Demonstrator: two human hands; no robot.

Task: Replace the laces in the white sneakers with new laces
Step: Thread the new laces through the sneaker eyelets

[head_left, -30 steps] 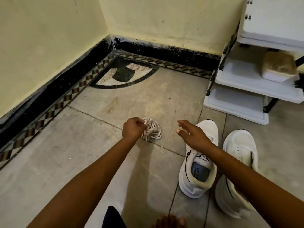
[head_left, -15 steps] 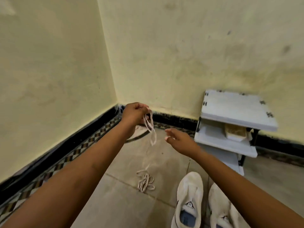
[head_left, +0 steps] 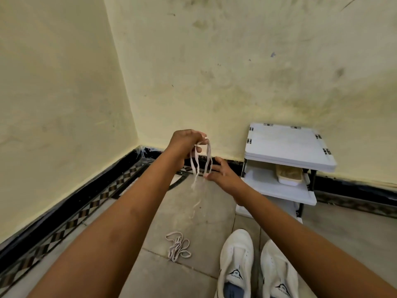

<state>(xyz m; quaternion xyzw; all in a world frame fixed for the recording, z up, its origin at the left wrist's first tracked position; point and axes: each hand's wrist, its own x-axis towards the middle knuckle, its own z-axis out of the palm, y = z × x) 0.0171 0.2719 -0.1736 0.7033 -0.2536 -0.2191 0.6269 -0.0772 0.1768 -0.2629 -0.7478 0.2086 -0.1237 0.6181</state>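
Left hand (head_left: 184,145), mine, pinches the lace (head_left: 196,166) at its top; it hangs vertical, loops downward. Right hand (head_left: 223,174), fingers straight and holding nothing, lies just right of the strands, fingertips nearest. Sneakers (head_left: 236,261) stand well below.

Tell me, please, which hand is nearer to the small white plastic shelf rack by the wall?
Right. The right hand is just left of the white shelf rack; the left hand, farther left, grips a white lace.
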